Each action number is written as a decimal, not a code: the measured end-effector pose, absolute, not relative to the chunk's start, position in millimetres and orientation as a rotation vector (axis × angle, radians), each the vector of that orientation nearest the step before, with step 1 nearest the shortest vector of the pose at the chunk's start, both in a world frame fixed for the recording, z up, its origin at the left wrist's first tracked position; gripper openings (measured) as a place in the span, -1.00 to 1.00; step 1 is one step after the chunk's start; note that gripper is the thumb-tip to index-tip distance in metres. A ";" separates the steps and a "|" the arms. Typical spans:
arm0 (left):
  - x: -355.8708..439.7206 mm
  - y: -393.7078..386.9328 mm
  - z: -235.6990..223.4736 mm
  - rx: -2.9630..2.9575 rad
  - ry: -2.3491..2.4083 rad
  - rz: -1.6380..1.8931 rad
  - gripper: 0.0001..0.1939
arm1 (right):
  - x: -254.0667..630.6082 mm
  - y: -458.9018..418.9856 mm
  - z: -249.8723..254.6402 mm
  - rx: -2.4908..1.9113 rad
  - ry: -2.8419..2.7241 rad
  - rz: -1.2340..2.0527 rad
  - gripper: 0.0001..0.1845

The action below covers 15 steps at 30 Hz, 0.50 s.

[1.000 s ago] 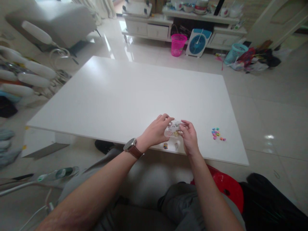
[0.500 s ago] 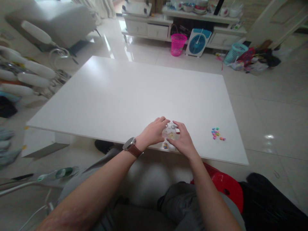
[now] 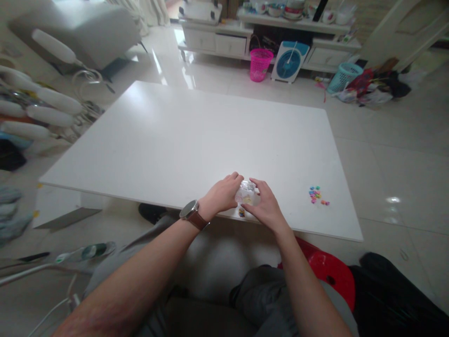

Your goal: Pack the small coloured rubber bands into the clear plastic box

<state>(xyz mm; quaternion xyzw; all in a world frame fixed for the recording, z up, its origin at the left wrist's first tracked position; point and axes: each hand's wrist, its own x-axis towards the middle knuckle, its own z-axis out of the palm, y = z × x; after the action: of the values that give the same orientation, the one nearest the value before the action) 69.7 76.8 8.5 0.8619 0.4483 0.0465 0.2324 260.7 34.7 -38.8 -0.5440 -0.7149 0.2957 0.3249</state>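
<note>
A small clear container (image 3: 247,193), see-through with something pale yellow in or on it, is held between my two hands at the table's near edge. My left hand (image 3: 223,193) grips it from the left, fingers curled along its side. From the right, my right hand (image 3: 264,202) holds it with thumb low and fingers higher up. Just below the container, a tiny yellow and blue figure (image 3: 242,212) stands on the white table (image 3: 196,135). A cluster of small colourful pieces (image 3: 315,194) lies farther right on the tabletop.
A red stool (image 3: 331,276) stands beside my right leg under the table's near edge. Past the far edge are a pink basket (image 3: 260,65), a blue and white fan (image 3: 289,62) and a light blue basket (image 3: 345,76). Chairs (image 3: 52,100) stand at the left.
The clear container has shifted very slightly left and tilted a little between my hands. My right fingers have moved slightly with it. The figure and colourful pieces stay where they were.
</note>
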 end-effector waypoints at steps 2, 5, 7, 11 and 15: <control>70.0 76.8 8.8 2.372 1.222 0.122 -0.55 | 260.6 34.5 -38.2 -1.419 -1.890 0.763 -0.23; 70.6 76.9 8.8 2.381 1.180 0.159 -0.54 | 260.0 34.1 -36.3 -1.387 -1.901 0.761 -0.24; 71.2 76.7 9.0 2.372 1.155 0.189 -0.55 | 259.2 33.8 -34.6 -1.372 -1.902 0.758 -0.24; 72.9 75.9 10.3 2.348 1.155 0.202 -0.50 | 257.5 33.5 -31.5 -1.382 -1.893 0.728 -0.22; 74.1 75.7 11.4 2.353 1.147 0.217 -0.51 | 257.3 32.9 -29.3 -1.388 -1.897 0.693 -0.22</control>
<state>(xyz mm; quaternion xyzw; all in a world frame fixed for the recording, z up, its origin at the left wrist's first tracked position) 74.1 75.7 11.4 0.8663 0.4224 0.0799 0.2545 257.3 32.9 -29.3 -0.5330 -0.7284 0.2659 0.3387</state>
